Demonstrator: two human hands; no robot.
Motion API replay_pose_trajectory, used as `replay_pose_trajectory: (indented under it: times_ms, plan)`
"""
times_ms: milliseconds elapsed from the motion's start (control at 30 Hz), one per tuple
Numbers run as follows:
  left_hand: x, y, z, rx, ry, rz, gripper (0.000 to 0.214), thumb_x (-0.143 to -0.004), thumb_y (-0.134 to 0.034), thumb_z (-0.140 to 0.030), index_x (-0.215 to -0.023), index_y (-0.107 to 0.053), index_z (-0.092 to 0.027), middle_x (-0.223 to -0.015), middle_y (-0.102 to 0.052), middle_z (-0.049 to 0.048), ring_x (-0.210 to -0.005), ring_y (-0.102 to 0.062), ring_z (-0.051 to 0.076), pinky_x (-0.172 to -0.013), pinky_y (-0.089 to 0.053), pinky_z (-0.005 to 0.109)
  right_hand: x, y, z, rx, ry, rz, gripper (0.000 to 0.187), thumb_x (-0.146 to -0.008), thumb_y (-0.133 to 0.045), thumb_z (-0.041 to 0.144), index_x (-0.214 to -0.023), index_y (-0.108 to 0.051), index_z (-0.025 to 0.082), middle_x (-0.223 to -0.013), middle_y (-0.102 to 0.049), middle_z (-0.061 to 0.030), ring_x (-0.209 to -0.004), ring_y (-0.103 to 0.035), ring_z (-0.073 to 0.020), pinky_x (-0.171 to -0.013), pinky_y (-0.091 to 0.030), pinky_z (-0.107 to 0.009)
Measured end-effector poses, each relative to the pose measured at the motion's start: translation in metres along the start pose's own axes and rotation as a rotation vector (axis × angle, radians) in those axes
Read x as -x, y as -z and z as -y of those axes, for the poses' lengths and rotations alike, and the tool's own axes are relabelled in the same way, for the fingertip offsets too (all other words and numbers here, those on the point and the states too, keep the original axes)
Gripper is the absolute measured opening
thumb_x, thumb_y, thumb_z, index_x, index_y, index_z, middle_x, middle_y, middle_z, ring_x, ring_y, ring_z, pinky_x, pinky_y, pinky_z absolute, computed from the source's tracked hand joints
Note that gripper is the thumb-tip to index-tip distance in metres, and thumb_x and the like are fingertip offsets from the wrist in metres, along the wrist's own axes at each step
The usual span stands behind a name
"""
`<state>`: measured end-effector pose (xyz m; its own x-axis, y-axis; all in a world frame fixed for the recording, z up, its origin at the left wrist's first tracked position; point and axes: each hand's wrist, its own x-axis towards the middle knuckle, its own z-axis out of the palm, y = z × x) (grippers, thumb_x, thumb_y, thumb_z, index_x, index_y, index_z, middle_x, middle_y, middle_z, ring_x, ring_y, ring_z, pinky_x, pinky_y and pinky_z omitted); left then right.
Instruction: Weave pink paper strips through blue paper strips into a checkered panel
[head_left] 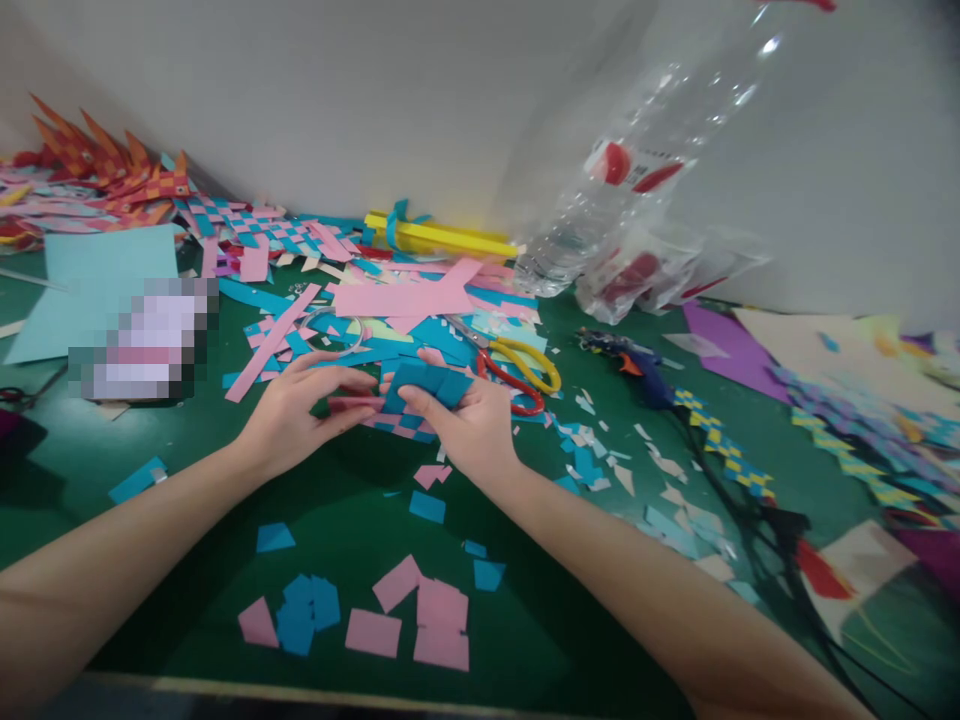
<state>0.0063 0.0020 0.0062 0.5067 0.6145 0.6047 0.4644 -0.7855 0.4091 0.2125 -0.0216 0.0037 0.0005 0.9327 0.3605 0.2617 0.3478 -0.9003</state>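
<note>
My right hand [480, 415] grips a folded blue paper piece [424, 385], its thumb lying on top. From the left, my left hand [315, 405] pinches a pink paper strip [351, 403] that reaches toward the blue piece. Part of a blue-and-pink woven paper [405, 428] shows just below the fingers; whether it joins the held pieces cannot be seen. Scissors [525, 375] with one red and one yellow handle loop lie just beyond my right hand. Pink cut pieces [442, 625] and blue cut pieces [300, 615] lie near the table's front edge.
A large clear plastic bottle [630, 160] leans by the wall. Paper scraps and strips [397, 297] crowd the back. A blurred-out phone-like object [146, 340] lies left beside light blue sheets [112, 255]. Orange woven paper [112, 155] stands back left; a blue-and-yellow woven strip [720, 445] lies right.
</note>
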Motion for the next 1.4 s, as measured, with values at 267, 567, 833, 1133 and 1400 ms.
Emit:
replay_pose_trajectory:
  times_ms: [267, 567, 833, 1133, 1400]
  plan:
    - [0.004, 0.0, 0.009, 0.002, -0.015, 0.021, 0.016, -0.095, -0.057, -0.03, -0.093, -0.072, -0.025, -0.091, -0.077, -0.0008, -0.084, -0.07, 0.018, -0.102, -0.048, 0.041, -0.001, -0.001, 0.002, -0.135, -0.054, 0.041, 0.02, -0.077, -0.075, 0.043, -0.084, -0.077, 0.024, -0.076, -0.077, 0.0009, -0.066, -0.071, -0.0153, -0.056, -0.06, -0.025]
    - [0.001, 0.002, 0.006, -0.032, 0.134, -0.108, 0.013, -0.092, -0.062, -0.031, -0.087, -0.071, -0.023, -0.082, -0.077, -0.0007, -0.073, -0.068, 0.017, -0.099, -0.05, 0.042, -0.011, 0.001, -0.019, -0.078, 0.01, -0.106, 0.022, -0.077, -0.072, 0.043, -0.077, -0.07, 0.021, -0.073, -0.072, -0.0005, -0.07, -0.07, -0.0175, -0.061, -0.059, -0.029]
    - [0.002, 0.002, 0.011, -0.102, 0.231, -0.155, 0.015, -0.088, -0.065, -0.038, -0.087, -0.071, -0.024, -0.084, -0.076, 0.0004, -0.079, -0.069, 0.021, -0.089, -0.053, 0.043, -0.016, 0.002, -0.027, -0.011, -0.012, 0.013, 0.015, -0.078, -0.07, 0.036, -0.079, -0.072, 0.021, -0.081, -0.076, -0.0017, -0.08, -0.073, -0.0204, -0.077, -0.06, -0.035]
    - [0.004, 0.001, 0.012, -0.152, 0.128, -0.188, 0.027, -0.089, -0.063, -0.046, -0.075, -0.065, -0.024, -0.074, -0.073, -0.0039, -0.072, -0.068, 0.019, -0.102, -0.046, 0.05, -0.007, -0.002, -0.02, 0.021, 0.056, 0.096, 0.014, -0.078, -0.072, 0.035, -0.084, -0.072, 0.022, -0.083, -0.078, -0.0006, -0.081, -0.075, -0.0193, -0.075, -0.062, -0.031]
    - [0.007, 0.002, 0.017, -0.164, 0.148, -0.208, 0.022, -0.089, -0.062, -0.044, -0.078, -0.065, -0.025, -0.078, -0.073, -0.0056, -0.074, -0.067, 0.016, -0.102, -0.047, 0.044, -0.006, 0.001, -0.018, 0.077, 0.237, 0.059, 0.014, -0.082, -0.07, 0.027, -0.096, -0.072, 0.027, -0.094, -0.077, 0.0011, -0.089, -0.074, -0.0183, -0.085, -0.061, -0.033]
